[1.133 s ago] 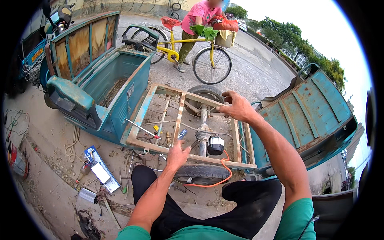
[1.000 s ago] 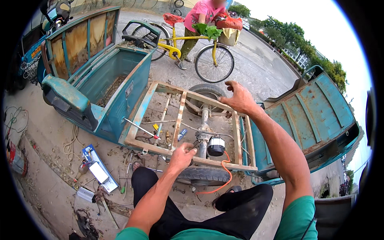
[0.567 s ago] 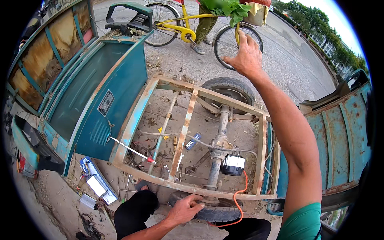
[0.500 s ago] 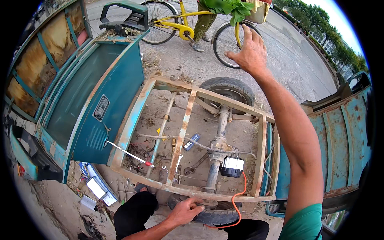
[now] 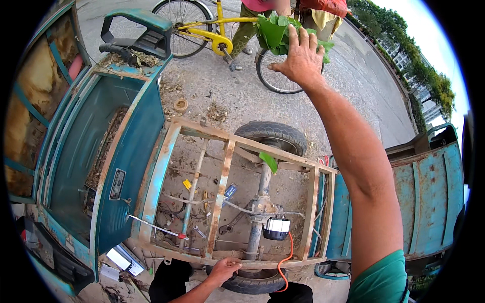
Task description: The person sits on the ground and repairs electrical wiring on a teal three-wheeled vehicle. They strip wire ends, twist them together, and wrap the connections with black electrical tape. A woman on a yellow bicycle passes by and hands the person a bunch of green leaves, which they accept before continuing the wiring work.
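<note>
My right hand (image 5: 301,63) reaches far forward, fingers spread, in front of a bunch of large green leaves (image 5: 273,34). Those leaves are with a person beside a yellow bicycle (image 5: 219,33); whether my fingertips touch them I cannot tell. Low in the view, my left hand (image 5: 223,271) is at the near rail of the rusty metal frame (image 5: 221,202), above a tyre (image 5: 252,283). Its fingers are curled and their inner side is hidden. One loose green leaf (image 5: 268,162) shows over the axle (image 5: 263,184), by the far rail.
A teal metal body (image 5: 136,151) stands at left, a rusty teal panel (image 5: 424,197) at right. A black-and-silver motor (image 5: 277,229) with an orange cable (image 5: 289,260) sits on the axle. On the ground inside the frame lie a wrench (image 5: 230,223) and a blue packet (image 5: 230,191).
A loose leaf now shows over the far part of the frame. The view has shifted, and the leaf bunch appears lower, behind my outstretched right hand. My left hand stays near the rail.
</note>
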The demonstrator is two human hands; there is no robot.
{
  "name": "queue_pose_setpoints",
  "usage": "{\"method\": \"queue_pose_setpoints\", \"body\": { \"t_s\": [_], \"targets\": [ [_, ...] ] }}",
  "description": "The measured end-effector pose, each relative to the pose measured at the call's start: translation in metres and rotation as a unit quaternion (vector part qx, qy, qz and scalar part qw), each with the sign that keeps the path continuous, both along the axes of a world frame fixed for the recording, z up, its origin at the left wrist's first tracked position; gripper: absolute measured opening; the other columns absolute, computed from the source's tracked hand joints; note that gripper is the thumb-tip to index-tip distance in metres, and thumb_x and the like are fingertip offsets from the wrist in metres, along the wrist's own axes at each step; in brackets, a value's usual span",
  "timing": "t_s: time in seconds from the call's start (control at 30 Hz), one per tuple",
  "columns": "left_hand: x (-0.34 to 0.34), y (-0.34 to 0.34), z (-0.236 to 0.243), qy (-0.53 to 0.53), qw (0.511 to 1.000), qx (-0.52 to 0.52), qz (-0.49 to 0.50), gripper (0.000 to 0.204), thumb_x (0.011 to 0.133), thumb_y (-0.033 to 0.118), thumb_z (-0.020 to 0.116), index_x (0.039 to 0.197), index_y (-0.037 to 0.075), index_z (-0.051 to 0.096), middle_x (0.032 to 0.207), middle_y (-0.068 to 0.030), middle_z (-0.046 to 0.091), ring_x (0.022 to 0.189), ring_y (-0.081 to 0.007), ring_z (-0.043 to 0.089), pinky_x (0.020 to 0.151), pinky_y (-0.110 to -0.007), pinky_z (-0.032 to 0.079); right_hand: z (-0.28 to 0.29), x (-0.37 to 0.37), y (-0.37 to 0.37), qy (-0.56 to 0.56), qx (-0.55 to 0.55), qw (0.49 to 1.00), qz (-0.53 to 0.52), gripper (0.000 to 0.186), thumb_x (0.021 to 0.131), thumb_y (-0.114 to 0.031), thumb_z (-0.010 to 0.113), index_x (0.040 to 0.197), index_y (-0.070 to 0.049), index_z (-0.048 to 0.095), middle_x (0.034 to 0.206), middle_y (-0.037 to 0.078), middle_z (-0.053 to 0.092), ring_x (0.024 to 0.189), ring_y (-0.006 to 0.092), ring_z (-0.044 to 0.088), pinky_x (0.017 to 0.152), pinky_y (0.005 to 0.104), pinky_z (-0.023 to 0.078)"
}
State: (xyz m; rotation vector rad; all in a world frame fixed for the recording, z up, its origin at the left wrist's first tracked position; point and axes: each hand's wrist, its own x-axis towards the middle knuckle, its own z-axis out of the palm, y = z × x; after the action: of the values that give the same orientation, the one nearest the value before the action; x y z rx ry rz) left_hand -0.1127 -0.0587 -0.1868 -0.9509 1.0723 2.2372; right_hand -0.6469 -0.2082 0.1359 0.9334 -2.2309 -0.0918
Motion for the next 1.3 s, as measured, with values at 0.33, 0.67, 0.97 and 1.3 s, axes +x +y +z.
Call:
{"method": "queue_pose_setpoints", "body": {
  "t_s": [0.33,0.67,0.97,1.3],
  "targets": [
    [-0.018,-0.039,-0.012,-0.018,0.994,0.081,0.074,0.021,0.095,0.020,0.072,0.107,0.003,0.068,0.083,-0.0015,0.067,0.071,-0.0082,0.058,0.057,-0.025,0.040,0.001,-0.041,-0.030,-0.276,-0.185,0.930,0.159,0.060,0.092,-0.048,0.071,0.137,-0.010,0.059,0.123,0.014,0.066,0.110,0.0290,0.062,0.093,0.0390,0.051],
    [-0.043,-0.032,-0.012,-0.010,0.993,0.080,0.083,0.020,0.095,0.018,0.072,0.109,0.003,0.071,0.080,-0.0013,0.066,0.070,-0.0090,0.058,0.062,-0.025,0.043,0.036,-0.052,0.036,-0.641,-0.386,0.614,0.252,0.044,0.107,-0.030,0.049,0.143,-0.004,0.049,0.132,0.014,0.064,0.118,0.0256,0.066,0.103,0.0413,0.057],
    [-0.057,-0.011,-0.005,-0.048,0.991,0.098,0.076,0.011,0.097,0.018,0.069,0.100,0.007,0.069,0.076,-0.0003,0.064,0.064,-0.0099,0.056,0.055,-0.026,0.042,0.007,-0.054,0.103,-0.737,-0.459,0.465,0.171,0.042,0.106,-0.028,0.056,0.135,0.001,0.054,0.128,0.016,0.066,0.114,0.0265,0.067,0.104,0.0418,0.054],
    [-0.055,0.019,-0.002,-0.079,0.990,0.102,0.055,0.014,0.097,0.021,0.068,0.095,0.008,0.068,0.076,0.0011,0.062,0.063,-0.0079,0.053,0.054,-0.026,0.040,-0.026,-0.044,0.150,-0.769,-0.443,0.438,0.143,0.042,0.105,-0.029,0.058,0.134,0.001,0.055,0.128,0.015,0.066,0.114,0.0258,0.067,0.104,0.0404,0.055]
  ]
}}
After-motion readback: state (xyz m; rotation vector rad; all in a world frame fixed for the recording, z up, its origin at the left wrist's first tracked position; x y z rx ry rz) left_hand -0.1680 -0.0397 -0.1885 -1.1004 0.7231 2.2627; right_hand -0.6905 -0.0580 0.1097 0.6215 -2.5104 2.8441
